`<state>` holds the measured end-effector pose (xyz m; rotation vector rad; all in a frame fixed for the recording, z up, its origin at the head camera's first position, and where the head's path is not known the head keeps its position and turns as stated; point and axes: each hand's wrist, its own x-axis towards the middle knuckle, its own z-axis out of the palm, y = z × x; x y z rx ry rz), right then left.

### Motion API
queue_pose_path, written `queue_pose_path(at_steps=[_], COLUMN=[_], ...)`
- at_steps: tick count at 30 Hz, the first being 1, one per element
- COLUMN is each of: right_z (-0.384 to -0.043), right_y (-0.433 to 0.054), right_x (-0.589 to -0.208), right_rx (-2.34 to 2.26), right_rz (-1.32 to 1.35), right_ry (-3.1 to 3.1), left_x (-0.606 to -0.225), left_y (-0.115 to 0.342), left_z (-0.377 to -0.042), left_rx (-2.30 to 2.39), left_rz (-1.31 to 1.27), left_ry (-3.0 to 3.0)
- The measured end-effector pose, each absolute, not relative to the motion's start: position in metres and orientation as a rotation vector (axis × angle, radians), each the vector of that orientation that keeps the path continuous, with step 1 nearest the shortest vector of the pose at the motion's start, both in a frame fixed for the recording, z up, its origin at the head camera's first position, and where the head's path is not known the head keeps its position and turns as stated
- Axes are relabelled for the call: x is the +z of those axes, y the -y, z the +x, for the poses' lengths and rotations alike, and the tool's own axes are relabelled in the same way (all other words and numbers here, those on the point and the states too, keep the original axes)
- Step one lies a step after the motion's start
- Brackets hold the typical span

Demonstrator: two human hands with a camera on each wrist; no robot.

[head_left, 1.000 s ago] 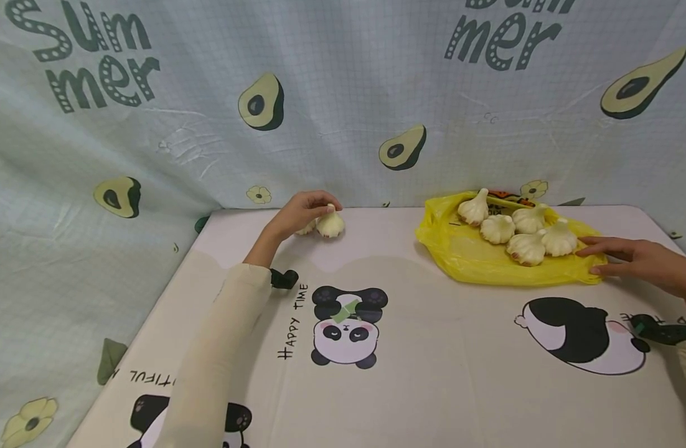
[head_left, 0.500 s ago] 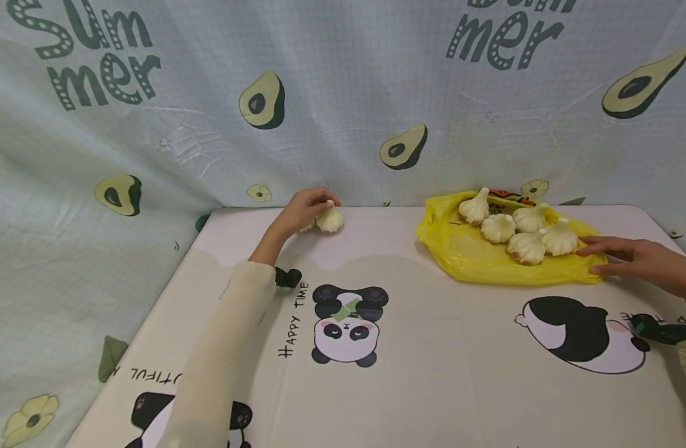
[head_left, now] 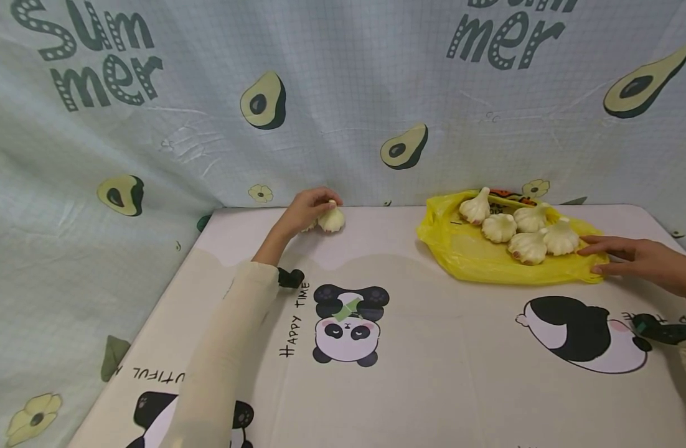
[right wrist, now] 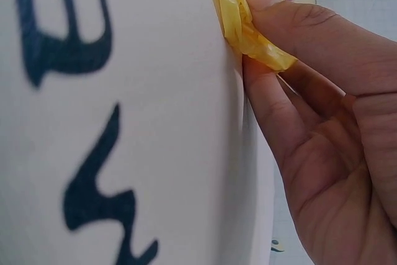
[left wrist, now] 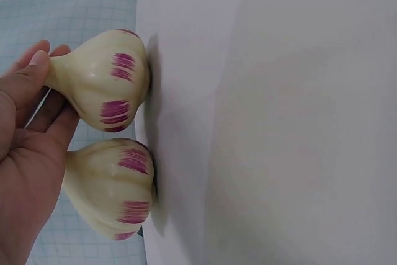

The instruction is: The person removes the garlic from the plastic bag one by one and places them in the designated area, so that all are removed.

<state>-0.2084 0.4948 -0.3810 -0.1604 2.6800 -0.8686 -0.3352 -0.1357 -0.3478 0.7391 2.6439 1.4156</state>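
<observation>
At the back left of the table, my left hand [head_left: 306, 208] pinches a white garlic bulb [head_left: 332, 220] by its stem between thumb and fingers. The bulb stands upright, its base close to the tabletop. Purple streaks mark it in the left wrist view, where a second garlic bulb [left wrist: 115, 187] sits right beside it, partly behind the fingers. At the right, a yellow plastic bag [head_left: 460, 264] lies spread with several garlic bulbs [head_left: 528, 247] on it. My right hand [head_left: 645, 261] pinches the bag's right edge, thumb above and fingers below, as the right wrist view shows.
A pale cloth with printed pandas [head_left: 347, 339] covers the table [head_left: 421, 386]. Behind the table's back edge hangs a curtain [head_left: 332, 81] printed with avocados, which also runs along the left side.
My left hand and the pinched garlic bulb have shifted slightly toward the back of the table. The right hand stays at the bag's edge.
</observation>
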Motion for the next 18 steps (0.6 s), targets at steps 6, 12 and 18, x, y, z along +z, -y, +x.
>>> queue_pose_path(at_steps=[6, 12, 18], right_z=[-0.2081, -0.2074, -0.2067], right_y=[-0.4944, -0.4934, -0.4921], right_x=[-0.3807, -0.3798, -0.3798], right_rx=[-0.830, -0.817, -0.832], right_rz=[-0.141, -0.140, -0.136], right_ry=[-2.687, -2.692, -2.681], left_x=[-0.3479, -0.3468, -0.3482], left_y=[0.1356, 0.1369, 0.1367], left_z=[-0.3352, -0.3338, -0.3339], left_rx=[1.384, 1.364, 1.360], left_rz=[0.730, 0.741, 0.729], left_ry=[-2.681, -2.706, -2.715])
